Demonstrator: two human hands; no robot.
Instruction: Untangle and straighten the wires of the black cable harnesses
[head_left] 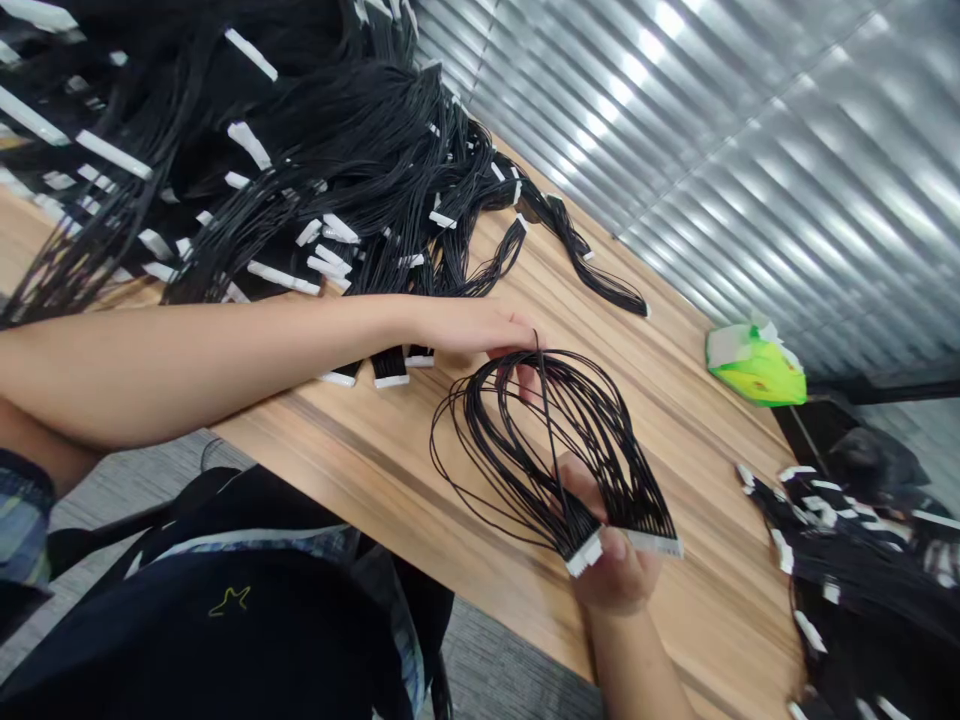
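Observation:
A black wire harness [611, 420] is bent into a loop above the wooden table, its two white connectors brought near each other. My right hand [622, 570] is closed around the connector end, with one white connector [585, 553] at the thumb and the wider white connector [656, 543] beyond it. At the top of the loop, my left hand [495, 335] has its fingers closed on the wires, partly behind them. One single wire [547, 420] runs across the loop from near the left fingertips down to the smaller connector. Wires cover part of both hands' fingers.
A big pile of black wire harnesses [300, 150] with white connectors covers the table's far left. Another heap of harnesses [870, 600] lies at the right. A green-yellow packet [757, 365] stands by the corrugated metal wall [675, 130]. The wooden table [360, 450] has its near edge by my lap.

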